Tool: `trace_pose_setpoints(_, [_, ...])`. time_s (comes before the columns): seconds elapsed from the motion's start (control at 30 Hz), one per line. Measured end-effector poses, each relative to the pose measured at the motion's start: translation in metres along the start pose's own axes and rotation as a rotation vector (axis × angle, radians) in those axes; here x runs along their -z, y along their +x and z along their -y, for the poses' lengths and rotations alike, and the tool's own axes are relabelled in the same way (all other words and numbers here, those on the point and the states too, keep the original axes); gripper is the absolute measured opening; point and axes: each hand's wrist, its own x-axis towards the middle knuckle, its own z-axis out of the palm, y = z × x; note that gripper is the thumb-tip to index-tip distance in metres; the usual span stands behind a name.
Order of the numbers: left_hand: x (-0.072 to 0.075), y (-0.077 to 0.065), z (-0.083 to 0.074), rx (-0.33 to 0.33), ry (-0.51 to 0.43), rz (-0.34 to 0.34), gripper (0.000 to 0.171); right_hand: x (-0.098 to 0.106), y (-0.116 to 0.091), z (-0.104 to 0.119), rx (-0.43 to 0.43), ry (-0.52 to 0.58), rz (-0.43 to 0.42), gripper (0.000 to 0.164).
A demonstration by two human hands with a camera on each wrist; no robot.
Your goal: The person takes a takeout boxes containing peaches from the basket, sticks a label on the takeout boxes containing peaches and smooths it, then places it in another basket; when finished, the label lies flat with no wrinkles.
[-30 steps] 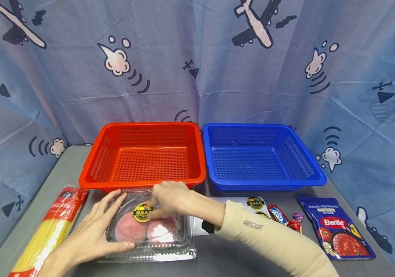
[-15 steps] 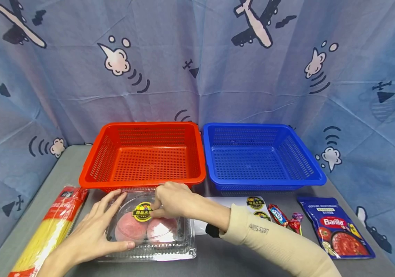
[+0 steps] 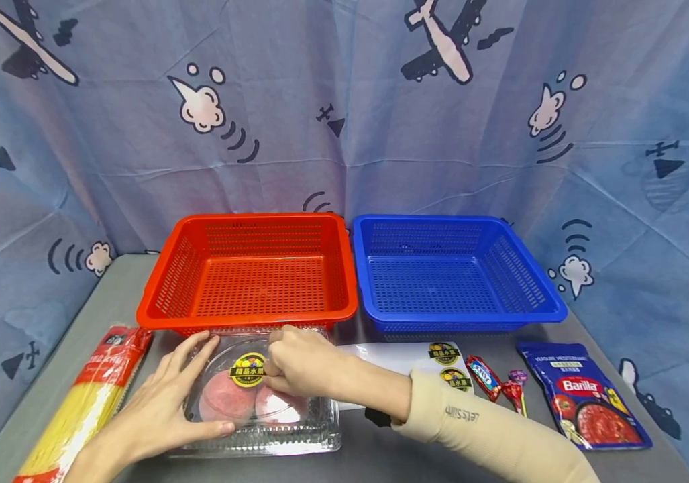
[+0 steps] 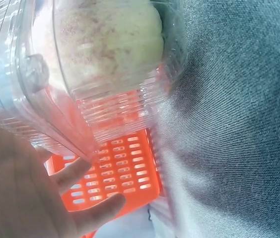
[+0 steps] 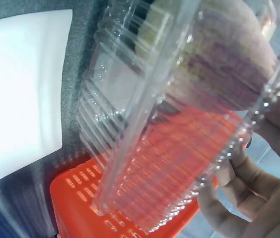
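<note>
A clear plastic clamshell box point(image 3: 314, 439) with pink peaches point(image 3: 226, 401) inside lies in front of the red basket. On its lid sits a round black-and-yellow fruit sticker point(image 3: 246, 370). My left hand point(image 3: 160, 402) rests along the box's left side, fingers spread and thumb at the front corner. Bent over the lid, my right hand point(image 3: 304, 362) has its curled fingers and thumb at the sticker's right edge, which they partly cover. In the right wrist view, the curled fingers point(image 5: 239, 186) show beside the box's ribbed rim.
Behind stand a red basket point(image 3: 247, 315) and a blue basket point(image 3: 465, 318). Bagged spaghetti point(image 3: 81, 409) lies at left. To the right are a white sticker sheet point(image 3: 374, 352), a small wrapped candy point(image 3: 483, 377), lollipops point(image 3: 514, 389) and a Barilla sauce pouch point(image 3: 586, 402).
The right hand has come slightly nearer over the lid, its fingers more curled at the sticker's edge, and its forearm has shifted right. The left hand and the box stay in place.
</note>
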Motion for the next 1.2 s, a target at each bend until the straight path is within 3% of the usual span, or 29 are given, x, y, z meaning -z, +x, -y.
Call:
trace_pose_setpoints(0.47, [0.000,0.000,-0.001,0.018,0.012,0.015,0.119,0.002,-0.016,0.001,0.092,-0.110,0.105,0.024])
trace_pose_setpoints(0.67, [0.001,0.000,-0.001,0.022,0.012,0.016,0.118,-0.001,-0.021,-0.001,0.142,-0.168,0.106,0.015])
trace_pose_setpoints(0.9, [-0.001,-0.001,-0.001,0.011,0.011,-0.002,0.119,-0.005,-0.032,0.001,0.138,-0.240,0.086,0.039])
trace_pose_setpoints(1.2, [-0.005,-0.003,0.002,-0.025,-0.004,-0.065,0.118,-0.007,-0.055,-0.007,0.143,-0.234,0.017,0.048])
